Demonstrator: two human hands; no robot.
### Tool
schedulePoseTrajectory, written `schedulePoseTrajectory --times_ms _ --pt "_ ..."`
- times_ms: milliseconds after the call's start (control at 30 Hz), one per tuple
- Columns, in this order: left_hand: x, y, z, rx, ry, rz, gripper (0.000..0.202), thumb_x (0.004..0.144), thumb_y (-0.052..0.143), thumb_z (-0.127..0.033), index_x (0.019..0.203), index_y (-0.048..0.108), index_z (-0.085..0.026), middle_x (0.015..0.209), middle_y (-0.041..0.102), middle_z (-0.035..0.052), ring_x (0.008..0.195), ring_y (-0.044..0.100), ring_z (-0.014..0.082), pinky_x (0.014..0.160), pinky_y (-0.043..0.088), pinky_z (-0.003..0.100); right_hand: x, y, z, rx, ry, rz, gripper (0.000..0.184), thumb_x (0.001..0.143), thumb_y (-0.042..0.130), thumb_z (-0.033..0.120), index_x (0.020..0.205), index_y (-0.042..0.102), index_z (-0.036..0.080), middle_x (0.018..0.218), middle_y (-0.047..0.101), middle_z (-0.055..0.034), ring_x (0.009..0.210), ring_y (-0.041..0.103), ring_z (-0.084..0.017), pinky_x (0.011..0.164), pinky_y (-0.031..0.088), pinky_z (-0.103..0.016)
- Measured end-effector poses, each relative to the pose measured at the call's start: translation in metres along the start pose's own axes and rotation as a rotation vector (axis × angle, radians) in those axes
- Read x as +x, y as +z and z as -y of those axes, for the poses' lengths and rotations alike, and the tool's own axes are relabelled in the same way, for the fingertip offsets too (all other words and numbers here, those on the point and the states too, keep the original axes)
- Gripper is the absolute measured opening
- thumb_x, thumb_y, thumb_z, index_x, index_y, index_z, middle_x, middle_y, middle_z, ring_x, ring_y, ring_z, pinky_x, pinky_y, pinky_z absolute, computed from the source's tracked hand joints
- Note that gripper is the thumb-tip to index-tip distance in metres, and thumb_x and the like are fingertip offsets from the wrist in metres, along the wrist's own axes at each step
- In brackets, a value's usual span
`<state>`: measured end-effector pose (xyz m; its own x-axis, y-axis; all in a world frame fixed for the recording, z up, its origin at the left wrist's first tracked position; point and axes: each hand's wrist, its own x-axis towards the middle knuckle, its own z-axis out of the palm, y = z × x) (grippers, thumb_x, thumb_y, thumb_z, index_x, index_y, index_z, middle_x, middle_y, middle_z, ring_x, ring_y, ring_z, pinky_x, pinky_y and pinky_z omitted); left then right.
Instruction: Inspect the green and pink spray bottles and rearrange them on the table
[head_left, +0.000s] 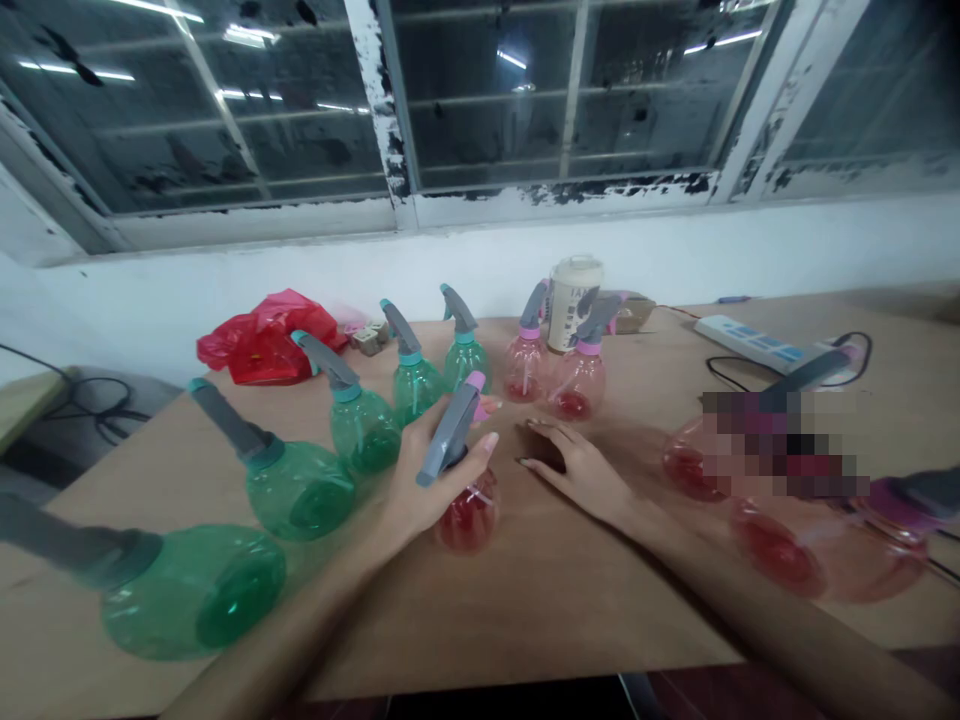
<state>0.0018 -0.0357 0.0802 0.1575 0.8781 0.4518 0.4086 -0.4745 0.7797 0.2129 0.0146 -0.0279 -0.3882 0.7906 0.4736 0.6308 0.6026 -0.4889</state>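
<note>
A red spray bottle (pixel 466 515) with a grey and pink trigger head is in the middle of the table. My left hand (pixel 429 465) is wrapped around its neck from the left, thumb in front and other fingers partly hidden behind the head. To the right, my right hand (pixel 574 465) is low over the tabletop with its fingers bent and parted, holding nothing. A row of several green spray bottles (pixel 300 490) curves along the left. Behind my hands stand two more pink-red spray bottles (pixel 576 385); others (pixel 780 550) are at the right, partly covered by a pixelated patch.
A red plastic bag (pixel 266 335) and small grey blocks (pixel 367 340) lie at the back left. A white paper cup (pixel 574 300) stands behind the pink bottles. At the back right is a white power strip (pixel 750 340) with a dark cable. Windows (pixel 480 100) rise beyond the wooden table (pixel 555 610).
</note>
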Motion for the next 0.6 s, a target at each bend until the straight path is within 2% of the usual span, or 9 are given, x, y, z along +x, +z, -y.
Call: schedulePoseTrajectory --times_ms 100,200,400,600 --pt "-0.0004 0.0002 0.0022 0.0 0.026 0.019 0.027 0.081 0.059 -0.03 0.107 0.058 -0.023 0.094 0.066 0.0039 0.09 0.063 0.0223 0.078 0.05 0.034 -0.0007 0.0018 -0.0008 -0.04 -0.044 0.027 0.042 0.087 0.052 0.039 0.123 0.052 0.016 0.125 0.057 -0.0129 0.121 0.049 -0.024 0.103 0.039 -0.046" --pt "-0.0003 0.0005 0.0024 0.007 0.021 0.015 0.028 0.08 0.06 -0.031 0.108 0.059 -0.023 0.089 0.066 0.0039 0.086 0.064 0.0225 0.072 0.051 0.034 -0.0007 0.0024 -0.0019 -0.05 -0.079 0.031 0.037 0.088 0.05 0.039 0.117 0.057 0.018 0.121 0.059 -0.0123 0.119 0.05 -0.024 0.102 0.04 -0.047" --pt "0.0001 0.0008 0.0014 -0.003 0.023 0.025 0.028 0.081 0.058 -0.03 0.108 0.057 -0.023 0.092 0.065 0.0043 0.085 0.064 0.0209 0.076 0.051 0.034 -0.0004 0.0026 -0.0026 -0.066 -0.088 0.029 0.038 0.088 0.05 0.039 0.118 0.057 0.016 0.121 0.059 -0.0134 0.119 0.05 -0.025 0.102 0.04 -0.047" --pt "0.0005 0.0008 0.0034 0.001 0.016 0.018 0.026 0.079 0.06 -0.028 0.105 0.058 -0.023 0.085 0.066 0.0026 0.076 0.064 0.0187 0.07 0.051 0.032 -0.0003 0.0028 -0.0022 -0.056 -0.086 0.028 0.036 0.088 0.05 0.038 0.117 0.058 0.018 0.12 0.06 -0.0125 0.119 0.051 -0.025 0.101 0.041 -0.048"
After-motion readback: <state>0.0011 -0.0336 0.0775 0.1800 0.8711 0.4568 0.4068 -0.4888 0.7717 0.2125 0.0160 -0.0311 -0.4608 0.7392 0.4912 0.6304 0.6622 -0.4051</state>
